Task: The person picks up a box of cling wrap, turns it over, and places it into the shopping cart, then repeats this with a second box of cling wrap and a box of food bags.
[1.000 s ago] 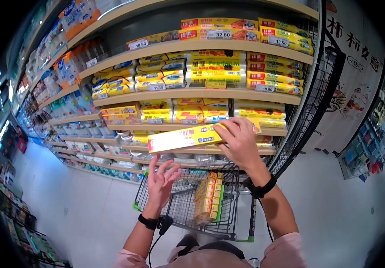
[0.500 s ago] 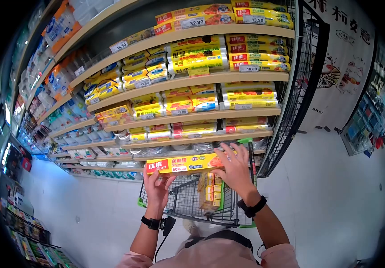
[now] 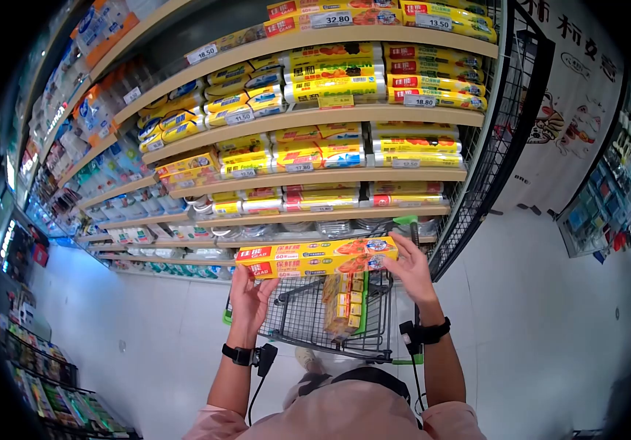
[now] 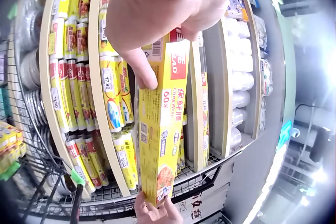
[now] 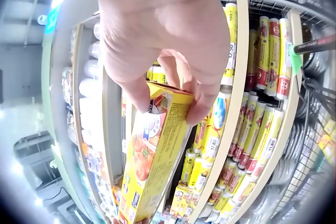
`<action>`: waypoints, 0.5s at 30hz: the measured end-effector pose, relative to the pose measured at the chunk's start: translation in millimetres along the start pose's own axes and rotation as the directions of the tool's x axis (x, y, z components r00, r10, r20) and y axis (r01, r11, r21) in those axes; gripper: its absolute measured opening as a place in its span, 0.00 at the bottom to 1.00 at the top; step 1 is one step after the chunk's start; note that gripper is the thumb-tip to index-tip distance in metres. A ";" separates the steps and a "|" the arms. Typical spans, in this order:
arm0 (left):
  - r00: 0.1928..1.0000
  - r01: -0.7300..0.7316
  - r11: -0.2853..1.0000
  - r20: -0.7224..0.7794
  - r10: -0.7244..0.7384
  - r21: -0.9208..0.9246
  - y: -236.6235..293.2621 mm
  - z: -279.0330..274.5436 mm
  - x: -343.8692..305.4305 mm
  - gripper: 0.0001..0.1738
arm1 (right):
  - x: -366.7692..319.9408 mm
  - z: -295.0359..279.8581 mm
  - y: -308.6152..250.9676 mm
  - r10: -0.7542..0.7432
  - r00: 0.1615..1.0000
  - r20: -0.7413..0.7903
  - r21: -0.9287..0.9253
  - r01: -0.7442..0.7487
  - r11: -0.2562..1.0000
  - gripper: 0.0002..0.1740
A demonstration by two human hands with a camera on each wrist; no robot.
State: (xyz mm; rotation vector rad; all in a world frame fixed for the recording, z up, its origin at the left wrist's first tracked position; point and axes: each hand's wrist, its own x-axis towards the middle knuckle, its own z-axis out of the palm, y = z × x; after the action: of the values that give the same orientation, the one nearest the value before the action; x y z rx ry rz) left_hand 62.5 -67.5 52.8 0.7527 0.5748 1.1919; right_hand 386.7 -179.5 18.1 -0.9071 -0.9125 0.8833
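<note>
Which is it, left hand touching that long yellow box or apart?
Touching. The left wrist view shows the left hand pinching the yellow box at its red end.

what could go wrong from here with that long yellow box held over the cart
1. The long yellow cardboard box is pinched only at its ends by the left hand and right hand; if one lets go early, it may swing down and drop.
2. It looks about as wide as the wire shopping cart, so it might catch on the rim.
3. Dropped in, it could knock over the upright stack of yellow packets.
</note>
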 end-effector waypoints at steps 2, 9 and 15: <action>0.999 0.035 0.999 0.019 -0.035 -0.014 4.8 -1.1 -0.6 0.29 | -0.6 -4.0 1.7 0.019 1.000 -0.019 0.042 -0.019 0.999 0.33; 0.997 0.020 0.986 0.072 -0.033 0.167 9.6 11.4 -9.3 0.30 | -3.4 -14.3 -6.2 0.140 0.986 -0.088 0.107 -0.130 0.986 0.27; 0.989 0.065 0.998 0.131 -0.067 0.023 -4.3 5.7 0.4 0.31 | -10.4 -22.4 -2.5 0.224 0.966 -0.128 0.124 -0.208 0.970 0.23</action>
State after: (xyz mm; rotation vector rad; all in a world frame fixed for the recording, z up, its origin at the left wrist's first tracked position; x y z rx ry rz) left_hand 69.4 -69.1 53.0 0.8161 0.4980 1.0681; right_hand 404.1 -195.5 10.3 -0.9727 -0.6443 1.0323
